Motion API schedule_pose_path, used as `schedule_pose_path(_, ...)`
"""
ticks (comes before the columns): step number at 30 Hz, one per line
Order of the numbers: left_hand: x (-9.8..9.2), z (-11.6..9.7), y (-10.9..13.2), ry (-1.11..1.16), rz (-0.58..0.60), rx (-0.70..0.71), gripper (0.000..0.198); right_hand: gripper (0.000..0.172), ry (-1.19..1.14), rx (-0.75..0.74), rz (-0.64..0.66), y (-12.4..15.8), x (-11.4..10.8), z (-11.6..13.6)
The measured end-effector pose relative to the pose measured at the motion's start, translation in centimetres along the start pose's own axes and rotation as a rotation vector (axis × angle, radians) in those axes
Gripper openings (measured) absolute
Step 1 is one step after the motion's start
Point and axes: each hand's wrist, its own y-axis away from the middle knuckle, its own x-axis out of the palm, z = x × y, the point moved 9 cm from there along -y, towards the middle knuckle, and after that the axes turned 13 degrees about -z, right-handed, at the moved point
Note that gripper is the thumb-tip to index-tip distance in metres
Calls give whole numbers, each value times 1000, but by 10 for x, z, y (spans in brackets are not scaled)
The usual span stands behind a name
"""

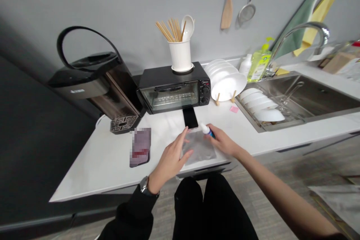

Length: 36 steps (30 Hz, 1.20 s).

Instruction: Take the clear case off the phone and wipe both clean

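Note:
My right hand [222, 140] is closed around a small blue bottle with a white top [205, 129]; the fingers hide most of its body. Under it a thin grey sheet [200, 149] lies flat at the counter's front edge; I cannot tell if it is cloth or plastic. My left hand [171, 157] is open over the sheet's left side, fingers stretched and thumb apart, holding nothing. Just beyond the fingertips a black phone [190, 117] lies on the counter. Farther left rests a flat, phone-like thing [141, 146], partly blurred out.
A black toaster oven [174, 90] stands at the back, with a white chopstick holder [180, 55] on top. To the left is a tall water dispenser [112, 93]. Racked white plates [228, 82], a pink slip [234, 109] and a steel sink [315, 97] with bowls are on the right.

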Motion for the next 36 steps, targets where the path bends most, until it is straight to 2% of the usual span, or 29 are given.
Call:
schedule_pose_path(1, 2, -12, 1, -1, -2, 2, 64, 20, 0, -20, 62, 18, 3, 15)
schedule_pose_path(3, 20, -38, 8, -105, 92, 70, 36, 21, 69, -90, 248, 60, 17, 42)
schedule_pose_path(4, 27, -48, 12, -169, 118, 89, 31, 22, 94, -79, 286, 78, 18, 49)
schedule_pose_path(6, 39, -62, 24, -231, 163, 148, 33, 24, 121, -63, 342, 107, 19, 54)
schedule_pose_path(7, 39, -67, 30, -224, 165, 185, 36, 26, 121, -52, 354, 117, 15, 53)
schedule_pose_path(9, 23, -67, 38, -165, 117, 244, 43, 28, 114, -6, 344, 133, -1, 43)
schedule_pose_path(11, -17, -45, 35, -141, -53, 175, 50, 29, 46, 144, 234, 141, -32, 21)
schedule_pose_path(13, -59, -2, 28, -196, -251, -55, 48, 30, -152, 351, 67, 146, -66, -3)
schedule_pose_path(14, -69, 16, 24, -237, -281, -125, 43, 34, -299, 427, -1, 148, -77, -9)
schedule_pose_path(15, -67, 31, 21, -273, -246, -179, 40, 37, -443, 485, -55, 148, -84, -13)
schedule_pose_path(17, -47, 51, 15, -282, -159, -229, 38, 40, -659, 548, -118, 144, -84, -12)
schedule_pose_path(21, -4, 67, 13, -233, -144, -255, 37, 57, -753, 567, -166, 129, -64, -4)
schedule_pose_path(24, 6, 76, 17, -199, -161, -278, 38, 62, -649, 475, -137, 113, -56, -2)
schedule_pose_path(28, 3, 79, 19, -149, -158, -295, 37, 50, -142, 168, -7, 75, -47, 0)
schedule_pose_path(30, 2, 80, 20, -126, -162, -306, 38, 44, 127, -10, 95, 52, -33, 2)
schedule_pose_path(32, 2, 81, 20, -109, -165, -316, 39, 47, 310, -140, 212, 34, -14, 0)
schedule_pose_path(36, 4, 81, 21, -78, -160, -327, 39, 50, 480, -319, 378, 16, 15, -5)
